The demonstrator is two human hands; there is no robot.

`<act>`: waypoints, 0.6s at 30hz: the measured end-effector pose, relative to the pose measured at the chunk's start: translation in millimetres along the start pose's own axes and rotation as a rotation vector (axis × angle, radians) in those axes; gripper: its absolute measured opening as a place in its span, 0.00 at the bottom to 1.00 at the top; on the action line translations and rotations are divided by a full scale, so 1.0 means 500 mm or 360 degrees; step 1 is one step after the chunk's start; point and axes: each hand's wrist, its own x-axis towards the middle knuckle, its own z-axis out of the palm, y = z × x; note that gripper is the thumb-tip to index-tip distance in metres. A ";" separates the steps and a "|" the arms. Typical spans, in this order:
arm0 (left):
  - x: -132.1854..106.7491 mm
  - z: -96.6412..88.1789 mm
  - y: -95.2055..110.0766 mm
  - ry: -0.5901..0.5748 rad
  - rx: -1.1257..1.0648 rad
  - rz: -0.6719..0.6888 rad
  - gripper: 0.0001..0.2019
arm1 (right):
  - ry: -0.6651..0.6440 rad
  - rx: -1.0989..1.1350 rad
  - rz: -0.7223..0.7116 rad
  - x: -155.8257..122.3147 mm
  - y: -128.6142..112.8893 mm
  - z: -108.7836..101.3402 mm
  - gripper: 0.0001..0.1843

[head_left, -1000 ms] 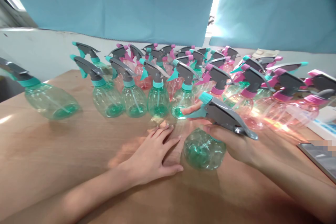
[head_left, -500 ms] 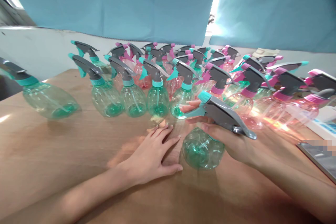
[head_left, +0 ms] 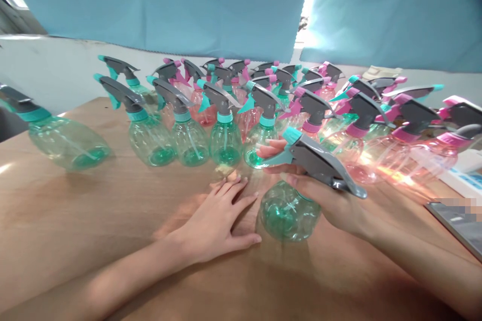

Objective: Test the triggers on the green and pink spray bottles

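Spray bottle [head_left: 289, 205], one: translucent green body [head_left: 288, 213], teal nozzle [head_left: 291, 135], grey head [head_left: 320, 160]. My right grip [head_left: 326, 198] is clasping its neck, body showing beneath; my left grip [head_left: 216, 215] is lying spread on the counter [head_left: 113, 210].

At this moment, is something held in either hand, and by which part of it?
The right hand holds a green spray bottle by its neck, just under the grey trigger head; the left hand holds nothing.

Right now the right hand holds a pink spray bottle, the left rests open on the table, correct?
No: the spray bottle in the right hand is green, not pink, as the head view shows. The left hand does rest open on the table.
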 end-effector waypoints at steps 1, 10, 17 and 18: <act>0.000 0.000 0.001 -0.0004 0.0007 -0.0004 0.39 | 0.0002 0.0001 -0.0014 0.000 0.000 0.000 0.20; 0.003 0.000 0.002 -0.0006 0.0009 -0.0005 0.38 | -0.0022 -0.0039 0.0030 -0.003 0.005 -0.003 0.21; 0.003 -0.002 0.003 -0.0007 -0.0014 -0.0020 0.37 | -0.0095 0.0008 -0.0020 -0.002 0.008 -0.006 0.23; 0.003 -0.002 0.003 -0.0014 -0.0010 -0.0024 0.37 | -0.0106 0.0018 -0.0028 -0.002 0.008 -0.007 0.23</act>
